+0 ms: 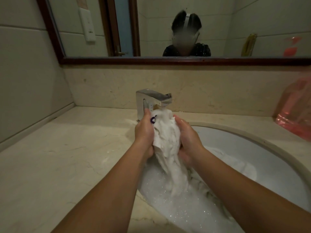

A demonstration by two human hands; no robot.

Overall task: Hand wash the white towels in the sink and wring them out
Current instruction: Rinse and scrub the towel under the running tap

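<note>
Step in hand: the wash/scrub stage, not wringing yet. Both hands hold one white towel (166,140) bunched up over the sink (269,143), just under the tap (151,98) spout.

Left hand (144,132) grips the towel's 9 o'clock side, fingers wrapped round the top of the bunch, near a small purple mark (153,119) on the cloth. Right hand (186,138) grips the 3 o'clock side, fingers curled into the fabric. Palms face each other with the cloth squeezed between them. Both forearms are bare and come in from 6 o'clock. Wrists look wet.

The towel's tail hangs down toward 6 o'clock into the soapy water (176,207). More white cloth (235,163) lies in the basin at 4 o'clock of the hands, likely another towel. Cannot tell whether the tap is running; it is blurred at the spout.

Next move, as a guess: rub the two gripped parts against each other or dunk again, then rinse. Wringing will need the hands moved apart along the towel and twisted opposite ways over the basin so the drip stays off the desk (67,157).

A pink plastic bag (296,115) sits on the desk at 3 o'clock, and a mirror (168,61) hangs at 12 o'clock.
</note>
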